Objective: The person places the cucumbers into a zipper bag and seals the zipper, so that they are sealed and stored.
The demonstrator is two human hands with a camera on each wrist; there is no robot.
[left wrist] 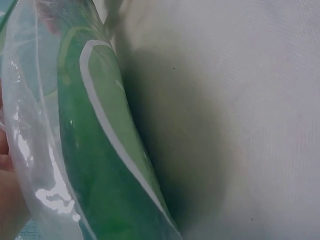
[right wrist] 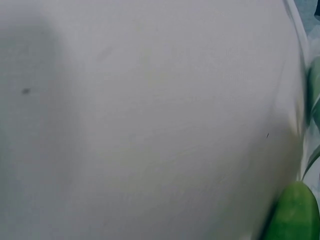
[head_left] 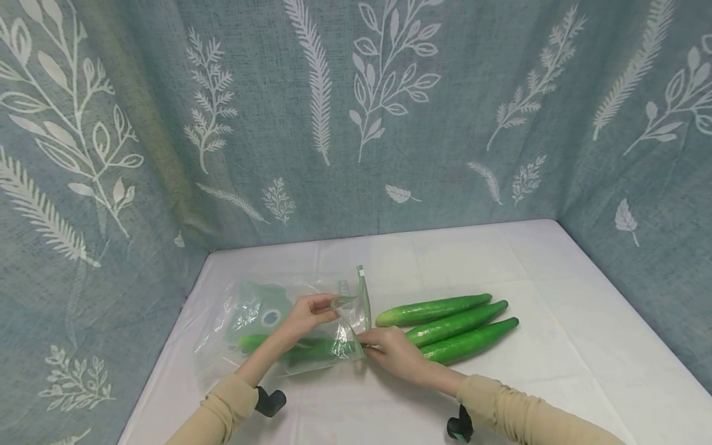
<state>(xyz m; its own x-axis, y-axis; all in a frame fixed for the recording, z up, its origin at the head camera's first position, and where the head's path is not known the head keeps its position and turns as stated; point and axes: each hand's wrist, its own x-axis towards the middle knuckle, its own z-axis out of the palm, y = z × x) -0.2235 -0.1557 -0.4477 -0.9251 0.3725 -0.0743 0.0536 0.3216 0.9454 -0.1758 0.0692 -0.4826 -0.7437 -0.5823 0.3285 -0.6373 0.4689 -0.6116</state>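
Observation:
A clear zip bag (head_left: 211, 346) with green print lies on its side, its mouth facing right. My left hand (head_left: 303, 318) pinches the upper lip of that mouth between thumb and fingers, holding it raised. Inside, along the bag's near side, lies a long green cucumber (head_left: 253, 343). My right hand (head_left: 395, 352) is at the lower corner of the mouth, fingers curled at the cucumber's end; they hide most of that end. Just beyond the right hand, three more cucumbers (head_left: 434, 310) rest side by side. The left wrist view shows the bag's printed side (left wrist: 100, 165) close up.
A white cloth covers the table (head_left: 556, 296). Blue-grey curtains (head_left: 334, 198) with white leaf patterns hang behind it and at both sides. Dark wrist cameras (head_left: 271, 402) sit below each forearm. In the right wrist view, a cucumber tip (right wrist: 295, 212) shows at the lower right.

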